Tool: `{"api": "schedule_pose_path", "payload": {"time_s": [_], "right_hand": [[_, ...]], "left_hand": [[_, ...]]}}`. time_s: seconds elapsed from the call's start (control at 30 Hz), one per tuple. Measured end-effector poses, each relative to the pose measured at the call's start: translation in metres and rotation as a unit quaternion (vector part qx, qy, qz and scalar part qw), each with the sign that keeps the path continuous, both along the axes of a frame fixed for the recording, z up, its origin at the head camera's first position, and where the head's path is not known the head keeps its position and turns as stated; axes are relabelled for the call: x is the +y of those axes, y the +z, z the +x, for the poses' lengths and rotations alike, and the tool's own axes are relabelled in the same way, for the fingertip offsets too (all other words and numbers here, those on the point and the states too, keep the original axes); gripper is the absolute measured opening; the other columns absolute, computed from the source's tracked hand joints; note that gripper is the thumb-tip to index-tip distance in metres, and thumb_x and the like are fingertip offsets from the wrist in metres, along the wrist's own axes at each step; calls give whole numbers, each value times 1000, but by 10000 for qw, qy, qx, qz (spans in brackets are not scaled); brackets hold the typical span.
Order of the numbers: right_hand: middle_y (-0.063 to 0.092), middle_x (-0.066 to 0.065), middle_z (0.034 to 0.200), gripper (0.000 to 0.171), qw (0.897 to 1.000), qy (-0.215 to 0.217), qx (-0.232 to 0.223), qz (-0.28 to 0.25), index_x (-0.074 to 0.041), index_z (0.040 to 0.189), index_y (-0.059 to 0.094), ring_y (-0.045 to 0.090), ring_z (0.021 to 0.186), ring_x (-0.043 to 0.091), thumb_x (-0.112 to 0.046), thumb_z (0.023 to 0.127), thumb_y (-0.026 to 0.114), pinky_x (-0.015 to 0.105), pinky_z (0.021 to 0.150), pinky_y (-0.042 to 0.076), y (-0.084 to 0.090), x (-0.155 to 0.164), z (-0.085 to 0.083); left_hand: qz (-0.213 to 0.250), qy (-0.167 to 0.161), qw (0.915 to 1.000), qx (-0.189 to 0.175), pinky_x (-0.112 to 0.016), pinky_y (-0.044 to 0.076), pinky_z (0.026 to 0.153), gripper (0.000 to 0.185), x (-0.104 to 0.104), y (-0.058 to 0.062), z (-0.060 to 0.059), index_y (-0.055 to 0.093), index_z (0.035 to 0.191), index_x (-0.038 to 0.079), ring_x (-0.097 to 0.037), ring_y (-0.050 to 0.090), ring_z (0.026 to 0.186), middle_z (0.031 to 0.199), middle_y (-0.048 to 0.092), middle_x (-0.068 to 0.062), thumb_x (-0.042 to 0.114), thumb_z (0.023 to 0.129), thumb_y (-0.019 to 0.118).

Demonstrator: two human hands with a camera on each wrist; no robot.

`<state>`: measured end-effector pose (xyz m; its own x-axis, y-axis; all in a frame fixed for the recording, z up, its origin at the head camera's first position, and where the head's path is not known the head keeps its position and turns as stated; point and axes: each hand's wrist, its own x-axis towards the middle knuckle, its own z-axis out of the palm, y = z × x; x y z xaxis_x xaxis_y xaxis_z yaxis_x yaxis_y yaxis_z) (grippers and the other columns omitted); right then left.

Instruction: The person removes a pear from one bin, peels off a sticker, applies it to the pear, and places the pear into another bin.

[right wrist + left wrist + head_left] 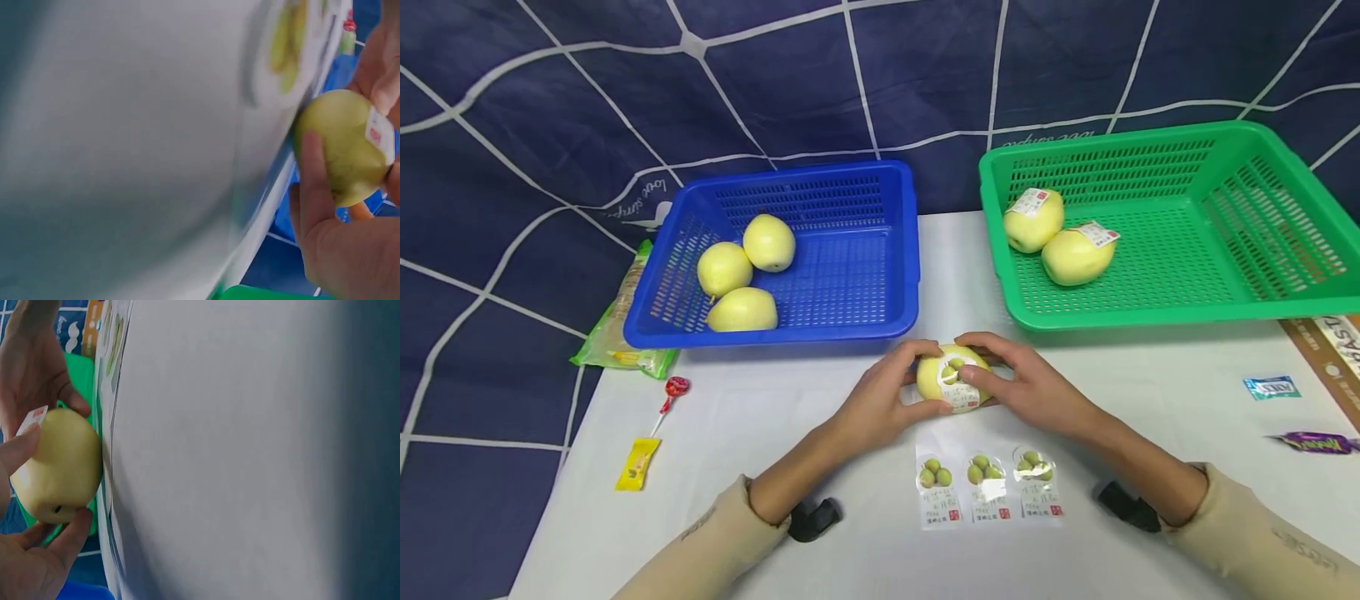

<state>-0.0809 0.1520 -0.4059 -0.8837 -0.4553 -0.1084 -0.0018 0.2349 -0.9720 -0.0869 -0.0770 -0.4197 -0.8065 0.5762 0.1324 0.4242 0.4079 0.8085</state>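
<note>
Both hands hold one yellow pear (pixel 951 377) on the white table (pixel 1150 400), just in front of the gap between the two baskets. My left hand (pixel 887 392) cups its left side; my right hand (pixel 1022 385) grips its right side, thumb pressing a white fruit label (pixel 955 385) on its front. The left wrist view shows the pear (pixel 57 467) between fingers, a label corner (pixel 32 419) showing. The right wrist view shows the pear (pixel 344 145) with the label (pixel 380 134). A strip of three more labels (pixel 988 487) lies on the table near me.
A blue basket (pixel 895 308) at back left holds three bare pears (pixel 745 275). A green basket (pixel 1285 283) at back right holds two labelled pears (pixel 1060 237). A lollipop (pixel 672 392), a yellow sachet (pixel 637 463), a snack pack (pixel 617 333) lie left; wrapped sweets (pixel 1270 387) right.
</note>
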Motion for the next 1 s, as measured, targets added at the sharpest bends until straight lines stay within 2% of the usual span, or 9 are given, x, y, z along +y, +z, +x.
{"api": "schedule_pose_path", "payload": {"time_s": [0.07,0.13,0.33,0.47,0.57,0.77,0.87,1.0], "right_hand": [[57,12,126,34,9994,-68,-322,-106,-8,133,55,60,103,29,-19,101,58,39,77,59,1,0,0],[57,13,127,33,9982,-156,-570,-125,-8,133,56,61,101,29,-20,102,56,39,78,58,2,0,0],[60,16,122,30,9931,-216,-1103,-345,-6,131,55,64,99,30,-16,102,52,43,79,58,7,-1,-2],[56,17,124,30,9928,-137,-1132,-355,-5,131,55,64,98,31,-13,104,47,43,79,58,8,-1,-4],[54,17,124,29,9935,-167,-1094,-252,-5,129,55,63,97,30,-18,105,45,43,78,58,8,-1,-4],[60,18,119,29,9954,-178,-906,-256,-4,127,56,64,98,29,-20,102,56,44,74,59,7,-2,-3],[58,19,120,28,9950,-140,-934,-312,-2,127,55,64,97,30,-17,104,51,44,75,59,6,-1,-4],[51,20,125,29,9938,-141,-1040,-379,-2,130,54,64,96,29,-13,105,45,42,77,59,7,0,-4]], "left_hand": [[-57,-8,9994,355,-28,47,99,52,0,1,1,54,125,9,-16,53,120,132,54,-5,17,82,82],[-155,-4,9979,622,-31,44,102,47,0,1,1,58,122,12,-15,51,123,134,55,-4,20,82,82],[-271,-93,9980,566,-35,43,104,48,1,3,2,62,127,15,-15,49,127,139,52,-4,20,83,81],[-355,-130,9977,566,-36,44,103,51,1,3,2,62,130,15,-16,49,127,139,50,-5,21,84,81],[-387,-163,9974,586,-36,44,102,52,0,3,2,61,132,17,-15,49,126,140,50,-5,20,84,81],[-117,-119,9989,434,-26,45,100,55,-2,0,1,56,129,11,-13,49,126,138,52,-4,16,81,83],[83,-101,9994,321,-20,46,96,55,-1,-1,1,55,127,8,-13,50,125,136,53,-5,14,80,83],[134,-91,9991,399,-20,47,95,54,0,-2,1,55,127,8,-13,52,122,135,54,-5,14,81,83]]}}
